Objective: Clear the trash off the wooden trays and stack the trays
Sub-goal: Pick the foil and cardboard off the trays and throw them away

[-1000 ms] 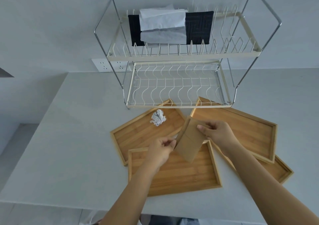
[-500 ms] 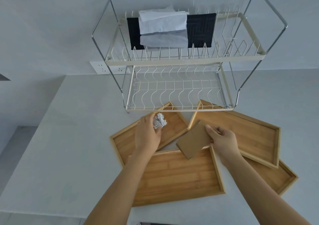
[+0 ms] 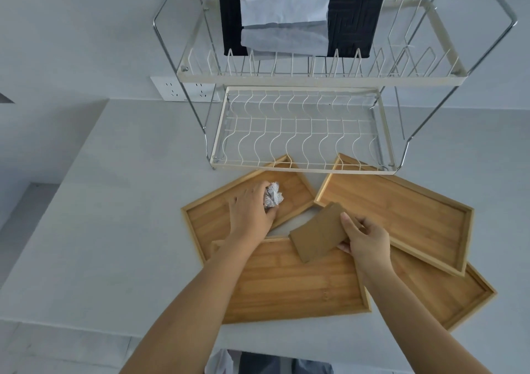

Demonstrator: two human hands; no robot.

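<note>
Several wooden trays lie fanned out on the white counter. A crumpled ball of foil (image 3: 274, 198) sits on the far-left tray (image 3: 209, 221), and my left hand (image 3: 252, 213) is closed around it. My right hand (image 3: 365, 240) pinches a flat piece of brown cardboard (image 3: 318, 236) above the near tray (image 3: 298, 290). A third tray (image 3: 401, 216) lies to the right, overlapping a fourth tray (image 3: 447, 293) beneath it.
A two-tier wire dish rack (image 3: 298, 133) stands just behind the trays, its lower shelf overhanging their far corners. A dark cloth (image 3: 355, 24) and white paper (image 3: 284, 21) rest on its upper shelf. A wall socket (image 3: 183, 88) sits at the back left. The counter's left edge drops away.
My left hand let go of the cardboard, reached forward to the far-left tray and closed over the foil ball. My right hand kept the cardboard and lowered it flatter.
</note>
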